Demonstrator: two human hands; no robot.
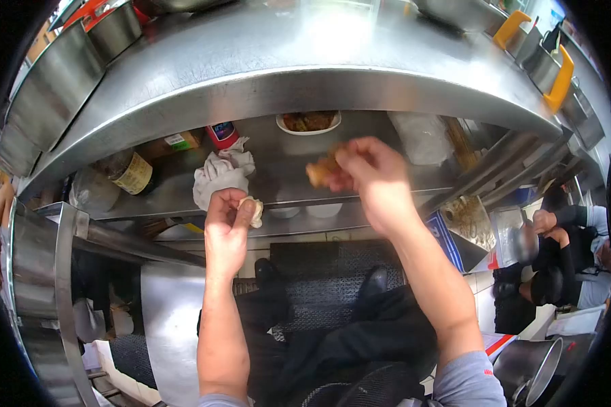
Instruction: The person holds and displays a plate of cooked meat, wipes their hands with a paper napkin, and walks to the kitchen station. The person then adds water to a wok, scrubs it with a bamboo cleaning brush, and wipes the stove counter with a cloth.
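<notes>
My left hand (225,220) is closed, with thumb and fingers pinching a small pale piece of what looks like bread (255,212). To the right and a little higher, my right hand (377,169) grips a golden-brown piece of food (319,171), blurred by motion; its exact kind is unclear. Beyond both hands, a white oval bowl (310,131) of reddish-brown food stands on the steel shelf (271,156), partly covered by the counter above. A crumpled white cloth (220,178) lies just behind my left hand.
The steel counter (251,61) overhangs the shelf. A dark labelled bottle (132,173), a red container (222,134) and a clear plastic bag (421,139) sit under it. Metal containers with yellow handles (560,80) stand at upper right. Another person (577,254) sits at the right.
</notes>
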